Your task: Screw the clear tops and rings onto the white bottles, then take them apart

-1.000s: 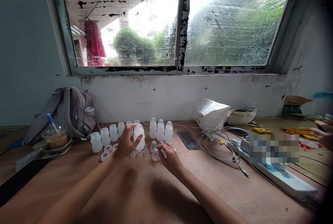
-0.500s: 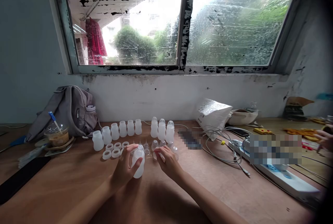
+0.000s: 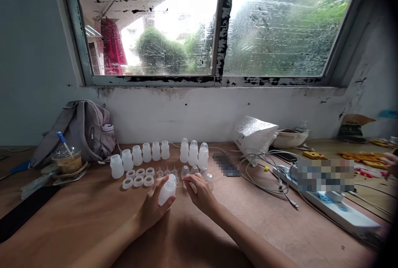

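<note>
My left hand is wrapped round a frosted bottle with a clear domed top, which leans a little to the right. Just right of it, my right hand has its fingertips pinched together over the clear domed caps; whether something small is between them I cannot make out. Behind my left hand lie several white rings and several clear teats. Open frosted bottles stand in a row at the back left. Three capped bottles stand behind my right hand.
A grey backpack and a drink cup sit at the left, near a black mat. Tangled cables, a white bag and a power strip occupy the right. Another person's hand shows at the far right edge.
The bottle in my left hand has tilted and shifted slightly right. My right hand has hardly moved. The other person's hand has moved further out of view.
</note>
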Motion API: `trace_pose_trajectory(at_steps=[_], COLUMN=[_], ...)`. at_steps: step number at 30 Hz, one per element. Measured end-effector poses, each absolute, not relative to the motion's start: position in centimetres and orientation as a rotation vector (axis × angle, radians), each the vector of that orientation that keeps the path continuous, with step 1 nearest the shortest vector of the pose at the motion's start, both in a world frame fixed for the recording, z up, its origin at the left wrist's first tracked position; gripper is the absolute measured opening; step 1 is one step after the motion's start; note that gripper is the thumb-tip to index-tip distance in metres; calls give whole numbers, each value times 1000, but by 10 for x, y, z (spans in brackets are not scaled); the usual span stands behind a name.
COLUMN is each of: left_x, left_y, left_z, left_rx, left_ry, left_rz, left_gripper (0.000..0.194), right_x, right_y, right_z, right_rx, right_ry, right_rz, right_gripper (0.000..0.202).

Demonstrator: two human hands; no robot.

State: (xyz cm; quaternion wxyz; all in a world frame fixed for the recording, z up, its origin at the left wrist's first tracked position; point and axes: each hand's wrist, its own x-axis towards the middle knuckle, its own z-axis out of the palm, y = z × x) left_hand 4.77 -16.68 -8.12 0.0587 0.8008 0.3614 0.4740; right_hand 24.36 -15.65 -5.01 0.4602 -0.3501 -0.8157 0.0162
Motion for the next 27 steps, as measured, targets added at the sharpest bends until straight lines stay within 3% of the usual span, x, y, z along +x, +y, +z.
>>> trace_pose_trajectory(at_steps=[9,17,27], left_x=[47,54,55], left_y=[-169,-174,-184], left_z=[-76,-80,-63], left_rx=[2530,2409,2517], left_ry=[1067,1027,1067], left_rz=[1401,1357,1311], left_gripper=[55,65,42], right_x=[241,236,234], right_y=[-170,-180,-181], right_z=[-39,-37,-41], right_rx=[-785,-714,-754], right_ry=[-2014,-2127,-2110], right_rz=[136,142,151], right_gripper=[17,35,27])
